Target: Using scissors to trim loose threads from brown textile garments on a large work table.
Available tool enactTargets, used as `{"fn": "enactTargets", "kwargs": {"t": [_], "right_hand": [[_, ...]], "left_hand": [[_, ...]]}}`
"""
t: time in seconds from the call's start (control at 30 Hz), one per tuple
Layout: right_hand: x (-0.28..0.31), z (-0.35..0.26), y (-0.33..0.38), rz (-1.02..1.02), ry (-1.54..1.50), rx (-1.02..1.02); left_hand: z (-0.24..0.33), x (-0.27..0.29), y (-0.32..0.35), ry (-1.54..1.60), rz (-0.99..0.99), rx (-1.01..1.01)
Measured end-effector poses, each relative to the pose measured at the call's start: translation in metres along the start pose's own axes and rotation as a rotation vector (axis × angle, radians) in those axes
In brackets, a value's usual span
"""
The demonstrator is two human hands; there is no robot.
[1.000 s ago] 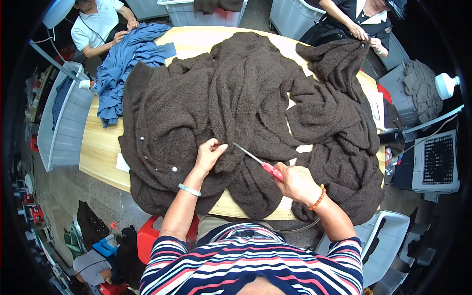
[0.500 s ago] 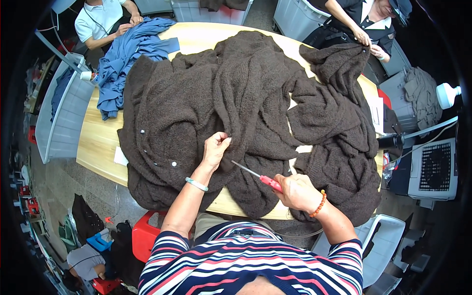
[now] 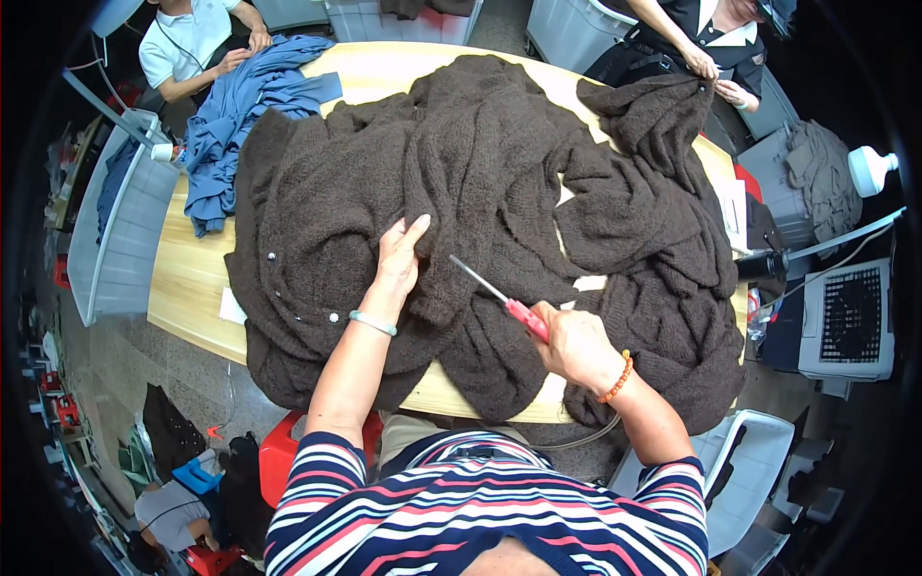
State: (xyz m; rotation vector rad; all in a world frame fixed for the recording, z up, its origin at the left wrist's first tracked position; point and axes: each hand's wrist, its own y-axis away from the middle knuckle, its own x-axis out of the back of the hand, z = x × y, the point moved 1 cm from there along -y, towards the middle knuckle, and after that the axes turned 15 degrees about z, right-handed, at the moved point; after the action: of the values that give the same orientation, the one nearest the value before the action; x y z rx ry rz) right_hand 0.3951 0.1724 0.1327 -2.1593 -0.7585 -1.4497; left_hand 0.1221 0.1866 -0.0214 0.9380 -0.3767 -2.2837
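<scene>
the left hand point(image 3: 399, 261) lies flat on a heap of brown knitted garments point(image 3: 499, 182) covering the wooden bench point(image 3: 187, 278), its fingers point(image 3: 411, 230) pressing a fold, while the right hand point(image 3: 574, 344) grips red-handled scissors point(image 3: 499, 300) whose blades point up-left, just right of those fingers.

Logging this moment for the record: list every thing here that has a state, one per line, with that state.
Left hand: open, flat on the brown knit.
Right hand: closed around the scissors' red handle.
Scissors: held, blades pointing up-left over the knit; open or shut unclear.
Brown knit garments: heaped, rumpled, hanging over the near edge.
Blue garment: crumpled at the far left, a co-worker's hand on it.
Wooden table: largely covered.
</scene>
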Motion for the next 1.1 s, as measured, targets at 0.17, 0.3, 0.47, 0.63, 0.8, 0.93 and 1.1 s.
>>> {"fn": "enactTargets", "kwargs": {"t": [0.17, 0.3, 0.47, 0.63, 0.8, 0.93, 1.1], "right_hand": [[0.013, 0.0, -0.026, 0.008, 0.054, -0.098], [0.009, -0.002, -0.027, 0.001, 0.052, -0.026], [0.007, -0.003, -0.032, 0.017, 0.033, -0.032], [0.003, -0.005, -0.028, -0.052, 0.042, 0.042], [0.008, 0.0, -0.007, -0.069, -0.009, 0.075], [0.001, 0.007, 0.007, -0.116, 0.017, 0.002], [-0.001, -0.005, 0.023, -0.185, -0.001, 0.163]], "left_hand": [[0.0, -0.007, 0.013, -0.251, -0.039, -0.362], [-0.005, 0.007, 0.012, -0.521, -0.023, -0.577], [-0.003, -0.002, 0.023, -0.445, 0.034, -0.619], [-0.003, -0.004, 0.019, -0.313, -0.022, -0.433], [-0.011, 0.019, 0.022, -0.236, 0.062, -0.325], [-0.05, 0.06, 0.042, -0.599, 0.062, -0.245], [-0.07, 0.041, 0.063, -0.23, 0.109, -0.171]]}}
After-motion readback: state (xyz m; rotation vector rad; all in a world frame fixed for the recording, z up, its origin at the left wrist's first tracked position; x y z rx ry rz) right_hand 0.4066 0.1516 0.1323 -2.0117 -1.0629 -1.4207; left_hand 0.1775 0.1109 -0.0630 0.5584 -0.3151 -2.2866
